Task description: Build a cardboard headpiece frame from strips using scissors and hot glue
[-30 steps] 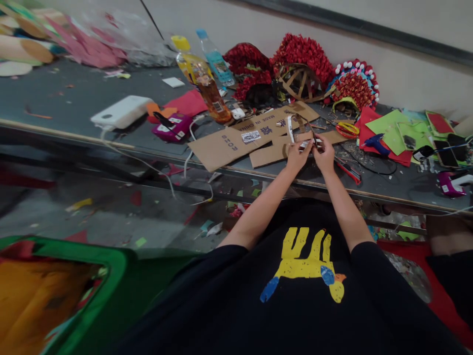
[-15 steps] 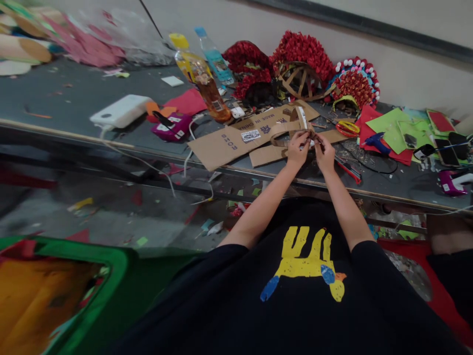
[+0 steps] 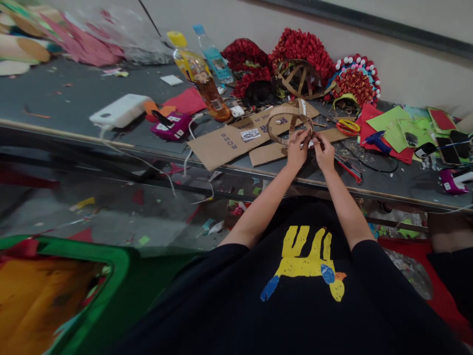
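Between my hands is a cardboard strip frame [image 3: 274,129], bent into a ring with a crossing strip, tilted above the table. My left hand [image 3: 297,148] pinches its near right edge. My right hand [image 3: 323,152] closes its fingertips on the same edge, just to the right. The exact contact is partly hidden by my fingers. Under the frame lie flat brown cardboard pieces [image 3: 221,148], one printed and labelled. A red-handled cutter [image 3: 349,171] rests right of my right hand, and yellow-and-red scissors [image 3: 348,126] lie beyond it.
Red crepe-covered headpieces [image 3: 301,49] stand against the wall. A tea bottle [image 3: 205,81] and a blue-capped bottle [image 3: 214,56] are behind left. A blue glue gun [image 3: 377,142] lies on coloured paper [image 3: 397,130] at right. A white power bank [image 3: 120,112] sits left, its cable hanging over the edge.
The cardboard frame has turned in my hands, and its ring now opens toward me, further left. Both hands stay at nearly the same place.
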### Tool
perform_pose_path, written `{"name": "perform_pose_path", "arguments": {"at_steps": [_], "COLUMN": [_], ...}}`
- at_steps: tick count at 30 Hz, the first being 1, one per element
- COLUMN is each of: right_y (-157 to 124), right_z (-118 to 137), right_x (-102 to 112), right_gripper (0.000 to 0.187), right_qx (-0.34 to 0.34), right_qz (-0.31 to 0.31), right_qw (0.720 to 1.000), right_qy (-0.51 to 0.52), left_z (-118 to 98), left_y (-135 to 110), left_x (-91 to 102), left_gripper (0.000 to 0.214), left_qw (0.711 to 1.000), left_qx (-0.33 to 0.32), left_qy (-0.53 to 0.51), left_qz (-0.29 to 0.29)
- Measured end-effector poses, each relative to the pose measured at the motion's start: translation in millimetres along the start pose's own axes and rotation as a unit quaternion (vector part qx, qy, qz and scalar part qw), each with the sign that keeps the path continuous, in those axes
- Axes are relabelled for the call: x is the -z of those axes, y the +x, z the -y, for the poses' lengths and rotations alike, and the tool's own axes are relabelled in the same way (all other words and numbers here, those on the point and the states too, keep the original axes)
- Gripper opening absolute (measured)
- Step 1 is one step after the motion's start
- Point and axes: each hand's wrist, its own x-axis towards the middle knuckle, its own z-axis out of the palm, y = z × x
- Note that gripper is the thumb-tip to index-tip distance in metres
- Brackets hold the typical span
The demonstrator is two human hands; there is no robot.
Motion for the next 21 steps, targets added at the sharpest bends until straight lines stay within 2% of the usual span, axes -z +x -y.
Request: {"name": "perform_pose_path", "arguments": {"at_steps": [4,7,9,11,13,15,17,19,21], "right_y": [0,2,6,12,20,27,34,39,43], "right_z": [1,4,8,12,16,18,18,15,10], "right_x": [-4,3,21,51,90,130,161,181,191], "right_gripper": [0.063,0.062,0.060,0.053,0.041,0.033,0.039,0.047,0.050], "right_qx": [-0.012,-0.016,-0.015,-0.016,-0.027,-0.075,-0.143,-0.193,-0.213], "right_qz": [0.008,0.002,-0.001,-0.002,-0.007,-0.018,-0.041,-0.033,-0.012], "right_qw": [0.999,1.000,0.995,0.979,0.942,0.882,0.819,0.779,0.755], "right_qy": [0.028,-0.017,-0.094,-0.202,-0.333,-0.465,-0.554,-0.596,-0.620], "left_z": [2,1,-1,-4,-8,-11,-14,-17,-20], "left_y": [0,0,-1,-2,-3,-3,-3,-2,-3], "left_x": [-3.0,-4.6,-4.5,-4.1,-4.3,-5.2,-5.5,-2.8,4.5], "left_gripper": [0.030,0.029,0.029,0.029,0.029,0.028,0.027,0.027,0.029], "left_qw": [1.000,0.999,0.997,0.995,0.993,0.990,0.988,0.986,0.979], "left_qx": [-0.004,-0.015,-0.023,-0.021,-0.018,-0.020,-0.031,-0.047,-0.076], "left_qy": [0.024,0.038,0.054,0.073,0.091,0.104,0.113,0.124,0.142], "left_qz": [0.004,0.022,0.044,0.062,0.079,0.095,0.102,0.102,0.121]}}
